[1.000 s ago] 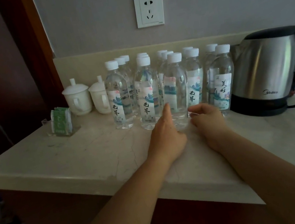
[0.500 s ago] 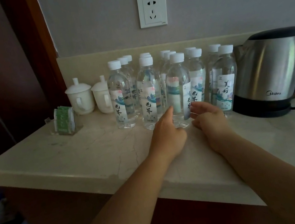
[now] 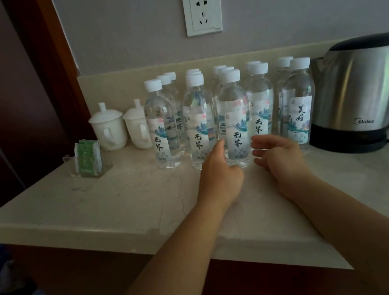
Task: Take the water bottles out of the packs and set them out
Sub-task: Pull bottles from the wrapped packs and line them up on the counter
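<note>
Several clear water bottles with white caps stand in rows at the back of the marble counter. The front middle bottle stands upright with its label facing me. My left hand holds that bottle low down, thumb up against its left side and fingers curled at its base. My right hand sits just right of the same bottle, fingers loosely curled towards it and holding nothing. To its right stands another front bottle. No pack wrapping is in view.
A steel electric kettle on its black base stands right of the bottles, cord trailing right. Two white lidded cups and a clear holder of green tea bags sit to the left. A wall socket is above.
The front middle bottle has been turned so its label faces me. My right hand has come off it and opened; my left hand stays at its base.
</note>
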Motion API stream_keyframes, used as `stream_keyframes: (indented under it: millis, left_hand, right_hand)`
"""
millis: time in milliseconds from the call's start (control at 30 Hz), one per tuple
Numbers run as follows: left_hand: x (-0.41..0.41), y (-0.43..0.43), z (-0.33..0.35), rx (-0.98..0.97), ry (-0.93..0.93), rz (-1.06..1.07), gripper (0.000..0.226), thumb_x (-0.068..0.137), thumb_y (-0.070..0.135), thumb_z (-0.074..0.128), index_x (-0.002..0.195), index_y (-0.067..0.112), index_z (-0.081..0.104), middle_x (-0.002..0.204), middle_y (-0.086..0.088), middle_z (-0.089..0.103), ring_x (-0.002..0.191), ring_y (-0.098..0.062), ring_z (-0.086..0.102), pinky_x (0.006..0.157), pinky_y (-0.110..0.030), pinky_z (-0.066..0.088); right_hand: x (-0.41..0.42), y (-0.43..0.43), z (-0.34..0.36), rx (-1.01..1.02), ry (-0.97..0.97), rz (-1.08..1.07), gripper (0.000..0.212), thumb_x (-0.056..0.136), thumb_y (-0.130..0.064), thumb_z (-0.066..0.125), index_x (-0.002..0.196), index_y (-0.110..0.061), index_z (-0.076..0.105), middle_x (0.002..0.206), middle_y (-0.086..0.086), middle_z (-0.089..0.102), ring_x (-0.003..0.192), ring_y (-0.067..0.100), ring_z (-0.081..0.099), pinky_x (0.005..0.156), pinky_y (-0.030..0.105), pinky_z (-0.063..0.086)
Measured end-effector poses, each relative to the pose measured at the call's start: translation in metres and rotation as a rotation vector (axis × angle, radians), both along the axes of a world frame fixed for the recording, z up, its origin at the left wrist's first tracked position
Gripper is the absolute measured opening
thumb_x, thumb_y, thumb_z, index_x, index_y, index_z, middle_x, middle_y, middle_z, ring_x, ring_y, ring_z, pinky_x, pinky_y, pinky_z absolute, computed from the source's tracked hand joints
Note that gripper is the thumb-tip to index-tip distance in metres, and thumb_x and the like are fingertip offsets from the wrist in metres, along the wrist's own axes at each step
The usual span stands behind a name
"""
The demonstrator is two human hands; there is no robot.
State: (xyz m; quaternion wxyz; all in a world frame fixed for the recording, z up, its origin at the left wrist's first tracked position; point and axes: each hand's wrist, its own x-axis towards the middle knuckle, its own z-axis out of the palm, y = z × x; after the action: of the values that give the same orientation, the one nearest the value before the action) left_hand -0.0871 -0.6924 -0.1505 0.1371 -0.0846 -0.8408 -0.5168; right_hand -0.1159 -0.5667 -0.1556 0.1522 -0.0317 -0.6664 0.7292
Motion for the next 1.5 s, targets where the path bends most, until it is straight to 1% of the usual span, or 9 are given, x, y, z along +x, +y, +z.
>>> stream_keyframes:
  millis: [167,367,533,633,733,833,900,1167,1500]
  left_hand:
    - [-0.003,-0.001,-0.001,-0.064,-0.003,0.002,0.068,0.084,-0.002,0.044,0.148,0.015,0.026,0.140,-0.004,0.034,0.127,-0.019,0.040,0.107,-0.028,0.033]
    - [-0.004,-0.001,0.000,-0.062,-0.011,0.009,0.069,0.082,-0.002,0.044,0.147,0.014,0.028,0.141,-0.004,0.036,0.128,-0.019,0.040,0.108,-0.030,0.032]
    - [-0.006,-0.002,-0.002,-0.054,-0.008,0.021,0.067,0.083,-0.002,0.044,0.146,0.014,0.030,0.142,-0.003,0.037,0.128,-0.018,0.041,0.108,-0.030,0.032]
    - [-0.006,-0.002,-0.001,-0.001,0.014,0.055,0.060,0.083,0.000,0.047,0.140,0.015,0.040,0.137,-0.003,0.044,0.120,-0.016,0.047,0.097,-0.025,0.037]
    - [-0.004,-0.004,-0.001,0.036,0.043,0.126,0.048,0.085,0.003,0.050,0.132,0.015,0.047,0.129,-0.003,0.051,0.110,-0.014,0.051,0.086,-0.022,0.037]
    - [-0.001,-0.004,0.000,-0.011,0.081,0.168,0.037,0.086,0.006,0.050,0.123,0.013,0.053,0.121,-0.003,0.054,0.106,-0.017,0.054,0.082,-0.022,0.037]
    - [0.004,-0.003,0.001,-0.070,0.111,0.192,0.032,0.087,0.007,0.051,0.117,0.013,0.056,0.117,-0.001,0.055,0.099,-0.015,0.054,0.078,-0.022,0.037]
    - [0.035,0.001,0.003,-0.420,0.217,0.255,0.016,0.086,0.016,0.050,0.098,0.017,0.061,0.104,0.004,0.059,0.089,-0.016,0.055,0.072,-0.027,0.043]
    - [0.072,0.087,0.020,-0.592,0.314,0.142,0.010,0.084,0.018,0.050,0.087,0.019,0.060,0.095,0.005,0.060,0.081,-0.015,0.050,0.067,-0.027,0.037]
  right_hand:
    - [0.002,-0.004,0.001,0.098,0.006,0.011,0.049,0.084,0.013,0.043,0.120,-0.015,0.061,0.099,-0.008,0.063,0.091,0.008,0.060,0.091,0.028,0.048]
    - [0.002,-0.004,0.002,0.063,-0.010,0.017,0.051,0.083,0.018,0.036,0.123,-0.006,0.059,0.108,0.003,0.061,0.092,0.012,0.058,0.073,0.021,0.049]
    - [-0.002,-0.004,-0.001,0.055,-0.001,-0.009,0.047,0.082,0.018,0.037,0.111,-0.010,0.061,0.096,0.000,0.062,0.084,0.011,0.059,0.068,0.020,0.048]
    - [-0.003,-0.002,0.000,0.082,0.010,-0.097,0.037,0.082,0.014,0.042,0.097,-0.013,0.064,0.088,-0.001,0.061,0.083,0.017,0.060,0.071,0.027,0.052]
    - [0.000,0.000,0.002,0.226,0.033,-0.238,0.029,0.083,0.003,0.046,0.084,-0.022,0.060,0.088,0.000,0.063,0.091,0.026,0.062,0.084,0.039,0.054]
    - [0.009,-0.003,0.005,0.496,0.081,-0.343,0.025,0.084,-0.003,0.047,0.098,-0.014,0.064,0.091,0.002,0.061,0.084,0.019,0.055,0.069,0.020,0.039]
    - [0.017,-0.005,0.005,0.708,0.119,-0.356,0.026,0.082,-0.001,0.048,0.101,-0.008,0.065,0.091,0.005,0.059,0.082,0.017,0.049,0.063,0.016,0.029]
    - [0.059,0.022,0.011,1.218,-0.020,-0.260,0.021,0.084,-0.016,0.052,0.102,-0.011,0.060,0.114,0.011,0.057,0.107,0.031,0.052,0.090,0.038,0.041]
    - [0.110,0.132,0.029,1.460,-0.214,-0.289,0.018,0.086,-0.027,0.049,0.100,-0.019,0.058,0.109,0.005,0.060,0.102,0.026,0.055,0.082,0.035,0.036]
